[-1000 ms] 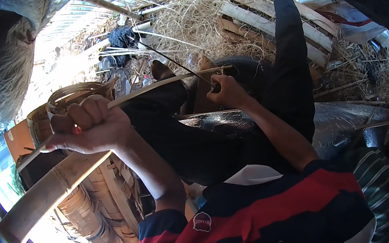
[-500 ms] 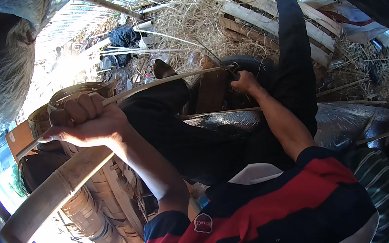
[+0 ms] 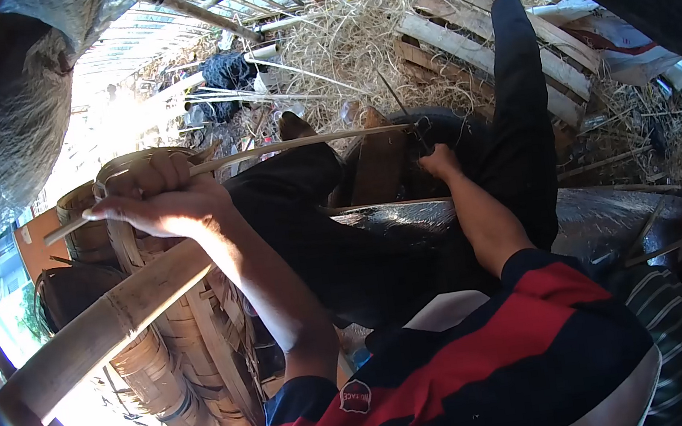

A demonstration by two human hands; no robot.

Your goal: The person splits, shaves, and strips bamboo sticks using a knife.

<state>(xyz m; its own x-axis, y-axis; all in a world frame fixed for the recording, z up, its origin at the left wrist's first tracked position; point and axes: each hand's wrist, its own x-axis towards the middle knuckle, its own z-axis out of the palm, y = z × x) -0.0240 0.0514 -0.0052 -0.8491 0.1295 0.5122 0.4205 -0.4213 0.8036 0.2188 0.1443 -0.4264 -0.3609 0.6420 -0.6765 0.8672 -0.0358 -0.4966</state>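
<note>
My left hand (image 3: 156, 196) is closed around a long pale bamboo strip (image 3: 289, 145), its thumb stretched along the strip toward the left end. The strip runs roughly level to the right, its far end beside my right hand (image 3: 440, 163). That hand is closed on what looks like a knife (image 3: 392, 92); a narrow dark blade points up and away, and the handle is mostly hidden by my fingers. Under the strip's right end stand a brown wooden board (image 3: 376, 169) and a black tyre (image 3: 468, 131). Whether the blade touches the strip I cannot tell.
A thick bamboo pole (image 3: 113, 316) slants past my left forearm, near woven bamboo baskets (image 3: 169, 382). Curly shavings (image 3: 352, 35) cover the ground ahead, next to a slatted wooden pallet (image 3: 456, 38). My dark-trousered legs (image 3: 517, 78) stretch forward on both sides of the board.
My right hand has drawn slightly back toward me, and the blade now stands steeper. My left hand has shifted slightly up and right with the strip. The view has tilted a little.
</note>
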